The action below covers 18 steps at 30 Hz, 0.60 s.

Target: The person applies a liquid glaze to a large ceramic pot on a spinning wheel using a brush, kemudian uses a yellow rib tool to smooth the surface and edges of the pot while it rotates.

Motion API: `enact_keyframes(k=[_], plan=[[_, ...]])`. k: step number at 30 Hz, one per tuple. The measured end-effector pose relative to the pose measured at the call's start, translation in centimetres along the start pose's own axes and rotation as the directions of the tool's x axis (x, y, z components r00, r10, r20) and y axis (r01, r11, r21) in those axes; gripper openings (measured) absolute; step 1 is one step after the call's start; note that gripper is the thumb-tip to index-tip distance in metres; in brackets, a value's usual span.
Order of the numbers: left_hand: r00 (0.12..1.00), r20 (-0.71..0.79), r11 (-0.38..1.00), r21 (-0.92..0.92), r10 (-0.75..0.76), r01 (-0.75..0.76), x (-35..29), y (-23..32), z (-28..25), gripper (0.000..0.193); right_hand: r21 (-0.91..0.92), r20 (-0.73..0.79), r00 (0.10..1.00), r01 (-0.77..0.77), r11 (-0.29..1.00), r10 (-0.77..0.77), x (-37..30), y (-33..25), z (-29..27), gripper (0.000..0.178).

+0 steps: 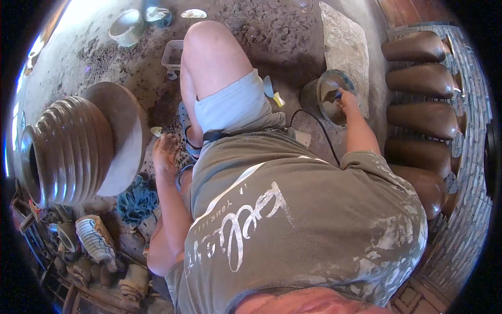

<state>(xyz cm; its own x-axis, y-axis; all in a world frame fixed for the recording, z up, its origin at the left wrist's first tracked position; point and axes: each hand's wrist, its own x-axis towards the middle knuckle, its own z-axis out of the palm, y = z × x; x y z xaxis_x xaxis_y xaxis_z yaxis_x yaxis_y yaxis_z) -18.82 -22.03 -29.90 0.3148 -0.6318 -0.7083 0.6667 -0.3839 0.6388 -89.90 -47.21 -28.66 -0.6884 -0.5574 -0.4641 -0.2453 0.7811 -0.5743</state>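
My right hand (348, 102) is closed round a dark-handled tool (338, 95), reaching into a round bucket (309, 99) that holds murky brown water. The tool's far end sits over or in that water, so its kind is hard to tell. My left hand (166, 153) is smeared with clay and hangs beside my lower leg, fingers apart and holding nothing. Just past its fingertips is a small pale piece (156, 131). To the left of that hand, a large ribbed, glossy brown clay pot (78, 146) stands on a round wheel disc (128, 157).
Several smooth brown pots (418, 81) line the right side by a stone-faced wall (473, 172). A black cable (325, 132) runs near the bucket. Ahead are a plastic tub (172, 54) and a pale bucket (128, 29). Blue netting (137, 201) and cluttered tools lie lower left.
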Motion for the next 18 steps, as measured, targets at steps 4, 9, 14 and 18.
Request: enact_keyframes(k=[4, 9, 14, 18], plan=[[0.989, -0.126, 0.979, -0.198, -0.079, 0.053, 3.5, -2.2, -2.4, 0.037, -0.604, -0.491, 0.694, 0.164, 0.780, -0.526, -0.7, -0.2, -2.2, 0.027], [0.920, -0.346, 0.847, -0.531, -0.181, -0.033, 4.1, -3.8, -9.8, 0.045, -0.857, 0.515, 0.757, 0.448, -0.255, -0.402, 0.6, -2.7, -5.0, 0.024], [0.667, -0.744, 0.553, -0.568, -0.030, -0.609, 0.7, 3.2, -19.0, 0.071, -0.817, 0.253, 0.716, 0.518, 0.253, -0.651, 0.5, -12.4, -1.8, 0.041], [0.583, -0.810, 0.456, -0.496, 0.064, -0.739, -3.2, 6.5, -18.0, 0.090, -0.365, 0.389, 0.321, 0.914, 0.176, -0.863, -13.2, -26.1, 9.4, 0.039]])
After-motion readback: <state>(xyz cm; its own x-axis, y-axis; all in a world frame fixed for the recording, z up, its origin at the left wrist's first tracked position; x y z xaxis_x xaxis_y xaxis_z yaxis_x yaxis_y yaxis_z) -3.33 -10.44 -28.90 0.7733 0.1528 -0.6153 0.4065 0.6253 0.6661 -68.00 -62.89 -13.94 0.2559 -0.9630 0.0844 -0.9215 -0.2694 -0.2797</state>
